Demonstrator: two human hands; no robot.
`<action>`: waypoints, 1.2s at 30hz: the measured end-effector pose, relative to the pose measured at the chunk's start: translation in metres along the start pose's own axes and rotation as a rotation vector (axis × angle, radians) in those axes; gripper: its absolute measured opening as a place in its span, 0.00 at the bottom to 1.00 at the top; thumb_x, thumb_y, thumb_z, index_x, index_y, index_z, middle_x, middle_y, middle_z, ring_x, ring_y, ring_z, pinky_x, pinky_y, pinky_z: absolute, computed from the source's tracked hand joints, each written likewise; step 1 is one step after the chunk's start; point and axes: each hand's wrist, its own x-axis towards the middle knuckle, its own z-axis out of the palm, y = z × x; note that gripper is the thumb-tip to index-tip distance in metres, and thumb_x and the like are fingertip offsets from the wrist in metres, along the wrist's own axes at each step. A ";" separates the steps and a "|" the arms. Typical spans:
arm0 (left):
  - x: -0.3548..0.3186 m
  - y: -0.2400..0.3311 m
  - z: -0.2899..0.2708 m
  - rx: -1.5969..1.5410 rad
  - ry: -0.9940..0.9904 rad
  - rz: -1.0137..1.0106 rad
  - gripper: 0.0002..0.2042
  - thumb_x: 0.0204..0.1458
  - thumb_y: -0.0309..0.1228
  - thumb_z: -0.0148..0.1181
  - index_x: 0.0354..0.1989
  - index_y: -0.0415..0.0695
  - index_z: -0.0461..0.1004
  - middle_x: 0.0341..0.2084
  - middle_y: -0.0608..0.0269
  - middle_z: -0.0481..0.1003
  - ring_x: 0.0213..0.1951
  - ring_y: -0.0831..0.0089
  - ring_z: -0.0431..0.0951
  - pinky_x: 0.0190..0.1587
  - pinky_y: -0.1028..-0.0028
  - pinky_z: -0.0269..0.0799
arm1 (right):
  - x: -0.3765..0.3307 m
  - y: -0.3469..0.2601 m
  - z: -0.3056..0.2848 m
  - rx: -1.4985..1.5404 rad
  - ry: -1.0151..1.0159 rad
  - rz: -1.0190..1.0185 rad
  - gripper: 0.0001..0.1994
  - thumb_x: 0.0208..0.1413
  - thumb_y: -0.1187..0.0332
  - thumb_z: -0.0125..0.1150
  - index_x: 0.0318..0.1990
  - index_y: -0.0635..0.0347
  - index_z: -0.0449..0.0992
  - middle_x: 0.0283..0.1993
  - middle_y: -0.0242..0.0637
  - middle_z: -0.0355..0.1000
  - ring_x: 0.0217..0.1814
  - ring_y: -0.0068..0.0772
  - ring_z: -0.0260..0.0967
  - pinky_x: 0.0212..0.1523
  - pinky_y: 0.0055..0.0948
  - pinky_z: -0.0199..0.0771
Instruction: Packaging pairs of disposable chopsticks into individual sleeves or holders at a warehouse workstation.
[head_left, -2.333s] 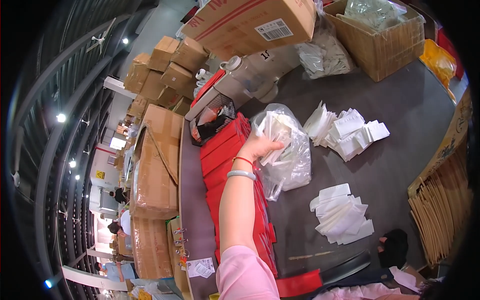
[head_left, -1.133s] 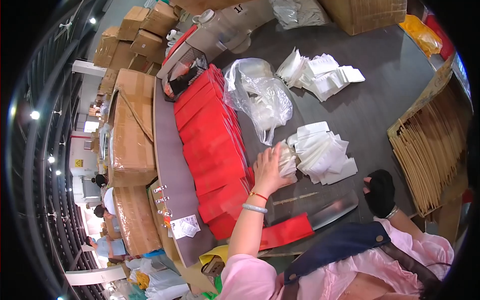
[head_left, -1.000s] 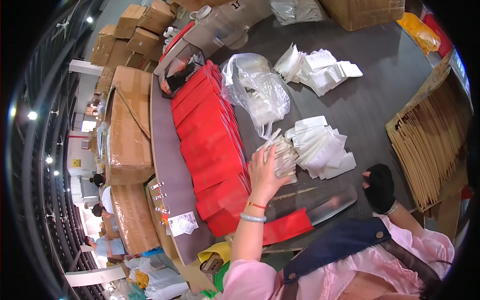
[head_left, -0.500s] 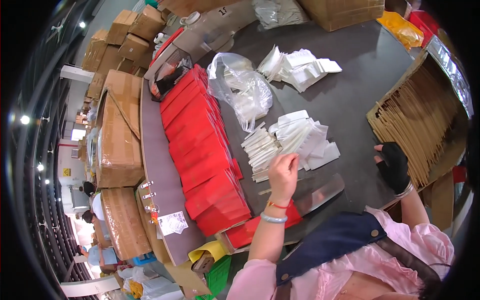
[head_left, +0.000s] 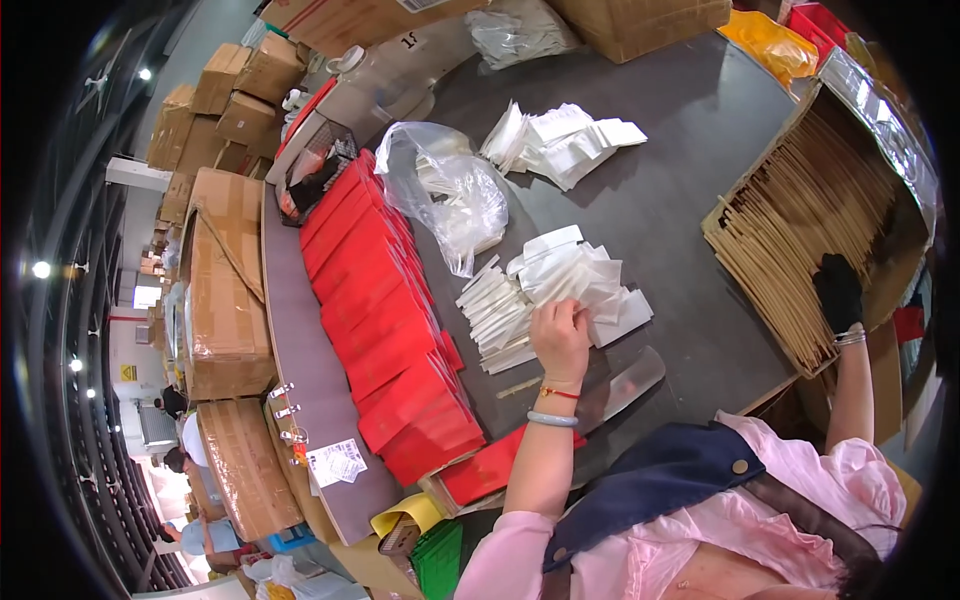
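My bare left hand has its fingers curled together at the near edge of a fanned pile of flat white packets. What lies between its fingertips is hidden. My right hand, in a black glove, rests against a dense row of thin brown card pieces standing on edge in an open carton; its fingers are too dark to make out. Below my left hand a clear plastic strip lies beside a red packet at the table's near edge.
A long overlapping row of red packets runs along the left side. Beyond my left hand are a clear plastic bag of white packets and another white pile. Cardboard boxes stand at the far edge; a yellow bag is far right.
My left hand has come down onto the edge of the white packets. My right hand has moved from beside the carton to over the brown card pieces. The whole view has shifted slightly.
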 end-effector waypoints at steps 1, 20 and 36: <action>0.000 0.000 -0.003 -0.002 -0.001 0.002 0.08 0.43 0.27 0.67 0.32 0.44 0.76 0.29 0.61 0.74 0.37 0.59 0.73 0.40 0.62 0.69 | 0.001 0.005 0.004 -0.001 0.001 0.003 0.16 0.56 0.64 0.56 0.47 0.65 0.75 0.49 0.48 0.73 0.55 0.47 0.69 0.56 0.39 0.67; -0.059 0.044 -0.064 -0.379 -0.500 -0.092 0.08 0.42 0.28 0.67 0.31 0.42 0.78 0.24 0.57 0.76 0.29 0.60 0.77 0.35 0.64 0.73 | -0.049 -0.095 0.001 0.599 0.317 -0.529 0.05 0.53 0.72 0.61 0.35 0.63 0.76 0.32 0.43 0.73 0.39 0.44 0.71 0.43 0.37 0.68; -0.129 0.010 -0.097 -0.003 -0.306 -0.079 0.32 0.32 0.36 0.75 0.49 0.38 0.74 0.48 0.58 0.72 0.52 0.52 0.66 0.57 0.58 0.62 | -0.072 -0.205 0.071 0.153 -0.343 -0.997 0.13 0.49 0.69 0.65 0.44 0.43 0.81 0.29 0.40 0.70 0.33 0.43 0.70 0.34 0.36 0.71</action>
